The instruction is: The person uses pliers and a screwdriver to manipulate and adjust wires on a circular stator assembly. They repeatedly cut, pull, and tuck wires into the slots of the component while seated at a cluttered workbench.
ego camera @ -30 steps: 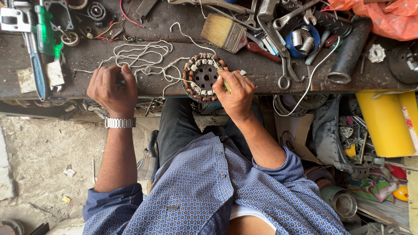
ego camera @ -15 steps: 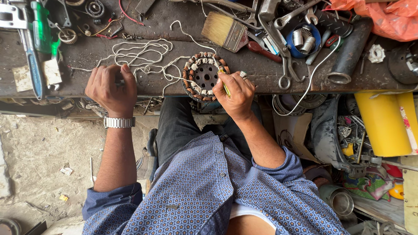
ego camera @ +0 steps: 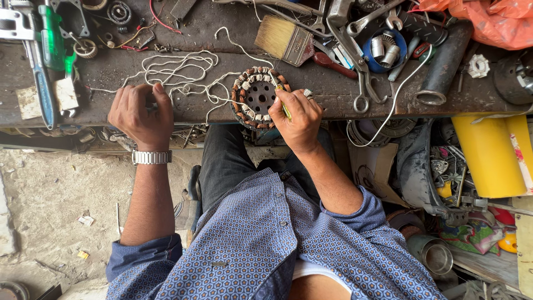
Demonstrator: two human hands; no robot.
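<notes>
A blue shirt (ego camera: 261, 244) patterned with small orange-centred hexagons is seen at the bottom centre, and a silver wristwatch (ego camera: 151, 157) at left of centre. White cord (ego camera: 177, 72) is spread over the dark, grimy workbench (ego camera: 333, 89) across the top. Copper-brown windings bound in white are shown on the motor stator (ego camera: 256, 97). A green-handled screwdriver (ego camera: 53, 36) lies upper left, a yellow roll (ego camera: 488, 155) at right, an orange plastic bag (ego camera: 488, 19) upper right.
</notes>
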